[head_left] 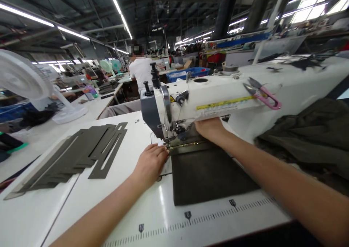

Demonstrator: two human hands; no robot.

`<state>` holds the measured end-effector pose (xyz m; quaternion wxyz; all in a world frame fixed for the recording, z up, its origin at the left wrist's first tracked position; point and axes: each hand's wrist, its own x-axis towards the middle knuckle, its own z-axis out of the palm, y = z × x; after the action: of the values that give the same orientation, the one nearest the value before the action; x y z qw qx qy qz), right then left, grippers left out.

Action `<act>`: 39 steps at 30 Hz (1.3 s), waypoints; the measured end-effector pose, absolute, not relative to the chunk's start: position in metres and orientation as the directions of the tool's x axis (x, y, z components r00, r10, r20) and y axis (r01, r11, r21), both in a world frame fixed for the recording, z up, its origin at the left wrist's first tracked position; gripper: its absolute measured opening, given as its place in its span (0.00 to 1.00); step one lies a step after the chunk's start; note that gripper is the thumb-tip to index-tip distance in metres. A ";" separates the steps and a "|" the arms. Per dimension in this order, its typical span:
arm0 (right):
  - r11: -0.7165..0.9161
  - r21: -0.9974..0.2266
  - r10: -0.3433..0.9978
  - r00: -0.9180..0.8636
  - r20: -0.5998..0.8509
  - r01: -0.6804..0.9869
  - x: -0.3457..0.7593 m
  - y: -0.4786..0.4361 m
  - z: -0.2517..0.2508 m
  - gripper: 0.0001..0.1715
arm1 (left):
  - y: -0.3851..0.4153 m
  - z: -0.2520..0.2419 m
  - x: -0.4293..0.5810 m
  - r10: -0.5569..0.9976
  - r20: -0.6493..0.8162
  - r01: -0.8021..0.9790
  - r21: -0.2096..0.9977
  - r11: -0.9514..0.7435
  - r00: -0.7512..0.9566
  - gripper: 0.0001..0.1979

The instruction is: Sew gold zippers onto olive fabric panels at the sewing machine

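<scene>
A dark olive fabric piece (209,176) lies under the needle area of a white sewing machine (218,98). Along its upper part runs a narrow strip with a shiny gold line (188,145), which looks like a zipper. At the strip's left end, beside the presser foot (169,140), my left hand (151,163) has its fingers bent and closed on the fabric's edge. My right hand (209,129) reaches beneath the machine arm onto the far part of the fabric; its fingers are hidden there.
Left of the machine lies a stack of olive cut pieces (73,152), some with long slots. Pink-handled thread snips (263,94) rest on the machine arm. Crumpled olive fabric (311,138) sits at right. A white fan (68,109) and a person in white (141,71) are beyond.
</scene>
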<state>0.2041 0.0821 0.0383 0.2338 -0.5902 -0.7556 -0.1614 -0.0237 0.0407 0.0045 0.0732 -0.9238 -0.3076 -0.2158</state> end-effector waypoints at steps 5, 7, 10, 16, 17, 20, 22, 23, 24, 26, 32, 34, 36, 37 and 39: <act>0.480 -0.182 0.811 -0.356 0.464 0.858 0.183 0.017 0.020 0.12 | 0.043 0.013 -0.020 0.662 0.427 0.698 0.096 -0.710 0.615 0.08; 0.517 -0.200 0.826 -0.423 0.373 0.832 0.171 0.008 0.012 0.10 | 0.042 0.015 -0.020 0.681 0.443 0.721 0.103 -0.685 0.584 0.07; 0.485 -0.189 0.856 -0.419 0.303 0.854 0.160 0.013 0.006 0.11 | 0.041 0.013 -0.019 0.693 0.452 0.734 0.112 -0.669 0.562 0.07; 0.587 -0.136 0.784 -0.518 0.343 0.798 0.160 0.018 0.003 0.11 | 0.035 0.006 -0.016 0.659 0.440 0.718 0.046 -0.695 0.610 0.07; 0.608 -0.110 0.755 -0.531 0.385 0.786 0.160 0.016 0.002 0.11 | 0.034 0.006 -0.016 0.657 0.431 0.721 0.021 -0.692 0.619 0.07; 0.613 -0.051 0.687 -0.501 0.527 0.788 0.159 0.015 -0.003 0.13 | 0.032 0.005 -0.014 0.652 0.410 0.727 -0.041 -0.686 0.638 0.07; 0.598 -0.081 0.696 -0.466 0.546 0.798 0.158 0.016 -0.007 0.17 | 0.032 0.005 -0.014 0.643 0.406 0.721 -0.061 -0.690 0.649 0.07; 0.595 -0.107 0.711 -0.459 0.532 0.797 0.158 0.017 -0.010 0.20 | 0.032 0.004 -0.013 0.639 0.409 0.719 -0.065 -0.692 0.652 0.08; 0.593 -0.129 0.727 -0.459 0.511 0.795 0.158 0.018 -0.012 0.21 | 0.031 0.004 -0.013 0.635 0.412 0.716 -0.066 -0.695 0.654 0.08; 0.590 -0.151 0.748 -0.467 0.473 0.793 0.158 0.019 -0.015 0.22 | 0.031 0.004 -0.013 0.631 0.414 0.713 -0.065 -0.698 0.656 0.09; 0.563 -0.144 0.785 -0.471 0.402 0.814 0.155 0.016 -0.011 0.22 | 0.033 0.007 -0.013 0.630 0.394 0.699 -0.047 -0.714 0.670 0.09; 0.551 -0.133 0.797 -0.473 0.377 0.824 0.153 0.014 -0.010 0.23 | 0.034 0.008 -0.014 0.631 0.384 0.696 -0.045 -0.716 0.674 0.09; 0.543 -0.126 0.806 -0.473 0.357 0.830 0.152 0.013 -0.009 0.23 | 0.034 0.008 -0.014 0.632 0.372 0.695 -0.053 -0.717 0.680 0.09; 0.541 -0.128 0.810 -0.473 0.346 0.831 0.152 0.013 -0.008 0.23 | 0.034 0.007 -0.014 0.628 0.373 0.693 -0.061 -0.718 0.683 0.09; 0.537 -0.140 0.819 -0.474 0.323 0.832 0.152 0.013 -0.008 0.23 | 0.034 0.007 -0.013 0.616 0.382 0.688 -0.078 -0.721 0.689 0.10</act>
<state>0.1520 0.0133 -0.0076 0.1781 -0.4810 -0.8582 -0.0183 -0.0131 0.0341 0.0067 0.1082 -0.9125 -0.3574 -0.1669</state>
